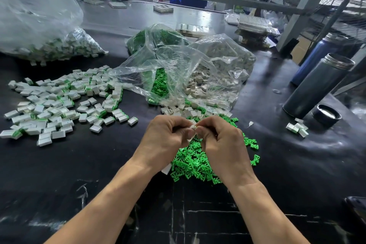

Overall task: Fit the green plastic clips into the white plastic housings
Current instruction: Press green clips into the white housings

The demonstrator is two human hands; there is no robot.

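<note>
Above the loose heap of green clips (200, 161) on the dark counter (297, 164), the left hand (165, 140) and the right hand (219, 142) met fingertip to fingertip, each pinching a small white housing (193, 126); any clip between them was hidden by the fingers. To seat it well, the clip likely needed squaring to the housing's slot and a straight press, without twisting. Finished pieces (59, 105) lay well left of the heap.

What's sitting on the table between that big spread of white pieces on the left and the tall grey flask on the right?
In the head view, between the white housings and the flask lie open clear bags spilling green clips and white parts.
</note>
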